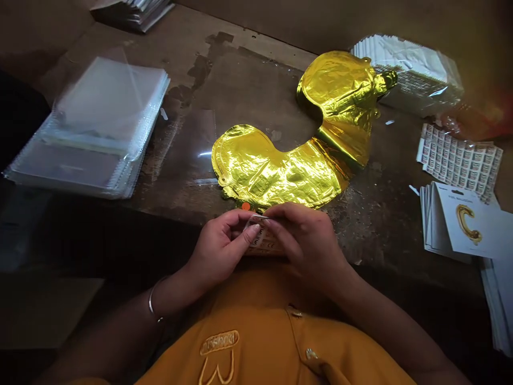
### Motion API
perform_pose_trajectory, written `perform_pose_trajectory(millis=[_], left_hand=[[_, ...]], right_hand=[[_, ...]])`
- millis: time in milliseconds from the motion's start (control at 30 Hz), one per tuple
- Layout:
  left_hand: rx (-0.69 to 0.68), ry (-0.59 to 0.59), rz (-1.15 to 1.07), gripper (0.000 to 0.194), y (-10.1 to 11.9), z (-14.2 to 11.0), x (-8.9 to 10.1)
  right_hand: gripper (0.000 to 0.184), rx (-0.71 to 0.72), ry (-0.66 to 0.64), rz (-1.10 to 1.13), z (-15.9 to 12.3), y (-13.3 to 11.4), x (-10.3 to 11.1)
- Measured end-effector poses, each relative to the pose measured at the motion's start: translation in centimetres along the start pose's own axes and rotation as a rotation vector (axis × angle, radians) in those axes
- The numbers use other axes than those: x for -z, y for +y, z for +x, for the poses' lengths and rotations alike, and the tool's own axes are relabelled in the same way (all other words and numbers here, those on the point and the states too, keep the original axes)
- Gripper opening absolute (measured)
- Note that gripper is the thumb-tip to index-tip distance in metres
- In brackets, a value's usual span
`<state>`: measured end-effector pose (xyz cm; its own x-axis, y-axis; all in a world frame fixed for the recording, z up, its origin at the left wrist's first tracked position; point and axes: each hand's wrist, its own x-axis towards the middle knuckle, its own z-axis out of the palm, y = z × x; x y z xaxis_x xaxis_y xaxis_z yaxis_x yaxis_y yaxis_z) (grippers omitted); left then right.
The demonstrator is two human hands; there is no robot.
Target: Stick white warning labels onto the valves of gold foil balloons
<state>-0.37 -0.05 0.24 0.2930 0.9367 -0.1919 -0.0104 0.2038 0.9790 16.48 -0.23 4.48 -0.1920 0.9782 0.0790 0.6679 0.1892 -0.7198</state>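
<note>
Both hands meet at the table's near edge, just in front of my orange shirt. My left hand (224, 247) and my right hand (304, 240) pinch a small printed sticker sheet (261, 239) between their fingertips. Right behind the hands lies a flat gold foil balloon (276, 168) shaped like a curved letter, bending away to the upper right. A small orange dot (246, 206) sits at the balloon's near edge. A clear plastic sleeve (192, 155) lies partly under the balloon's left end.
A stack of clear plastic bags (92, 128) lies at the left. At the right are a sheet of small labels (460, 160), white header cards printed with a gold letter (465, 224), and a wrapped white bundle (417, 75). The worn table (248, 91) is brown.
</note>
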Motion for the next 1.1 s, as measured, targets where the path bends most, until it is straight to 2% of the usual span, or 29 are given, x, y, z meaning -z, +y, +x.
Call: perform_pose_trajectory(millis=[133,333,467,567,667,767,833,933,1100], left_hand=[[0.015,0.01,-0.041,0.014,0.2,0.2,0.0],[0.066,0.005,-0.13,0.015,0.1,0.3,-0.3],[0.084,0.018,-0.132,0.017,-0.3,0.1,-0.4],[0.096,0.024,-0.129,0.019,-0.3,0.0,-0.4],[0.086,0.036,-0.133,0.019,-0.3,0.0,-0.4],[0.066,0.048,-0.126,0.019,-0.4,0.0,-0.5],[0.061,0.052,-0.117,0.018,-0.6,0.1,-0.5],[0.069,0.052,-0.137,0.017,-0.8,0.0,-0.5],[0.14,0.008,-0.275,0.016,-0.7,0.1,-0.4]], right_hand=[[0.005,0.041,0.058,0.003,-0.2,0.2,-0.2],[0.006,0.289,0.271,-0.183,-0.7,1.0,-1.4],[0.01,0.43,0.283,-0.323,-0.8,1.4,-1.5],[0.016,0.44,0.315,-0.355,-0.7,1.3,-1.3],[0.023,0.365,0.324,-0.355,-0.5,1.0,-1.1],[0.012,0.317,0.271,-0.316,-0.4,0.8,-1.1],[0.01,0.341,0.281,-0.32,-0.5,0.9,-1.2],[0.018,0.429,0.336,-0.399,-0.9,1.4,-1.5],[0.024,0.558,0.35,-0.457,-1.0,2.3,-1.7]])
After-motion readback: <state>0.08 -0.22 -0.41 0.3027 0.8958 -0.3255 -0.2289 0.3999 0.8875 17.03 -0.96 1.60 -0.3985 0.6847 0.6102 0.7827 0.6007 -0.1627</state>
